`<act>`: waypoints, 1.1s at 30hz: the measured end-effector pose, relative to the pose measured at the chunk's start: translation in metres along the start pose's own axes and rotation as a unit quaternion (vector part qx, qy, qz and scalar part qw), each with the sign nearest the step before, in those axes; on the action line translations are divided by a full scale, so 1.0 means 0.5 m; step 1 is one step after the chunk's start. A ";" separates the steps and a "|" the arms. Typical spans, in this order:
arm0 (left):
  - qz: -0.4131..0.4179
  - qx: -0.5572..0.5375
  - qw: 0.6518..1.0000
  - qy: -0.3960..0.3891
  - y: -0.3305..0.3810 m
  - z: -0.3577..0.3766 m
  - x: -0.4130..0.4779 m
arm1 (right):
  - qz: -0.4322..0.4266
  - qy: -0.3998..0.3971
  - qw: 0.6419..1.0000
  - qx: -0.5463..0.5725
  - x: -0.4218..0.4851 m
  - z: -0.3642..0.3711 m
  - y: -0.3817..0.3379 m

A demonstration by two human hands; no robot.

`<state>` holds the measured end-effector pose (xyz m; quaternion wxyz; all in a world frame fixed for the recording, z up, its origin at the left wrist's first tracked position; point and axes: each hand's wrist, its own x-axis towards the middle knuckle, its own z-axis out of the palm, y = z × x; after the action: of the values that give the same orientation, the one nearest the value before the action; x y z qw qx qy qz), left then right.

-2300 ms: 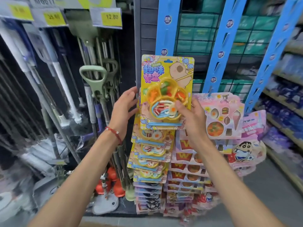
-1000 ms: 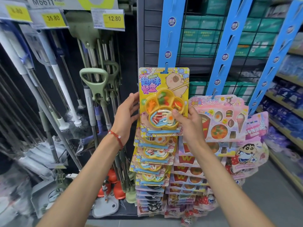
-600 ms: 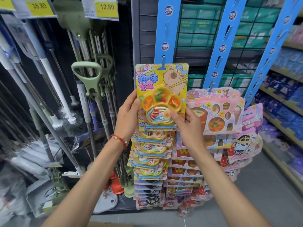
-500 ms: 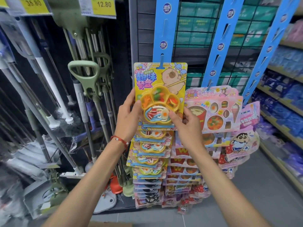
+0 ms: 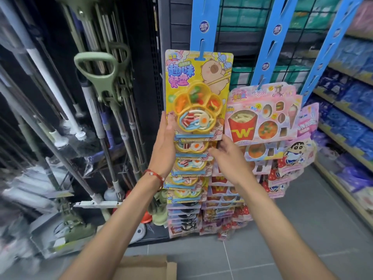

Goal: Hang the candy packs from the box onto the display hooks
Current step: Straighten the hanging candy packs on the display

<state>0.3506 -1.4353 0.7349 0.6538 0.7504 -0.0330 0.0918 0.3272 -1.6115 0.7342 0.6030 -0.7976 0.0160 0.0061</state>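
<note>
Right hand point(image 5: 230, 158) withdrawn; candy pack point(image 5: 198, 77) upright, long axis vertical

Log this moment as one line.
yellow candy pack: blue strip tab through its hole | left hand: flat against pack's left edge | right hand: open, below pack, holding nothing | cardboard box: on floor
</note>
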 end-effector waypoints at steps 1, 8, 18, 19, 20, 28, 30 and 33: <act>-0.005 0.001 1.000 -0.002 0.001 0.002 -0.001 | 0.016 -0.014 0.999 0.026 -0.001 0.001 -0.001; 0.003 -0.014 0.999 -0.040 -0.006 0.001 -0.007 | 0.055 -0.015 0.996 0.075 -0.007 -0.022 0.001; -0.110 -0.055 0.992 -0.019 -0.084 0.012 -0.046 | 0.132 -0.091 0.987 0.018 0.003 -0.023 0.061; -0.116 -0.075 0.990 -0.019 -0.090 0.014 -0.046 | 0.131 -0.093 0.987 0.022 0.003 -0.019 0.064; -0.123 -0.097 0.988 -0.020 -0.099 0.014 -0.044 | 0.133 -0.091 0.987 0.028 0.004 -0.015 0.068; -0.185 -0.065 0.980 -0.044 -0.149 0.007 -0.056 | 0.166 -0.084 0.981 0.054 0.001 -0.006 0.104; -0.194 -0.070 0.978 -0.034 -0.163 0.013 -0.056 | 0.177 -0.096 0.978 0.046 -0.004 0.000 0.112; -0.218 -0.083 0.972 -0.031 -0.182 0.021 -0.058 | 0.183 -0.105 0.976 0.058 -0.014 0.011 0.110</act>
<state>0.3384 -1.4349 0.6396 0.7165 0.6853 0.1034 -0.0795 0.3186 -1.6209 0.6800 0.6353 -0.7395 0.0990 0.1990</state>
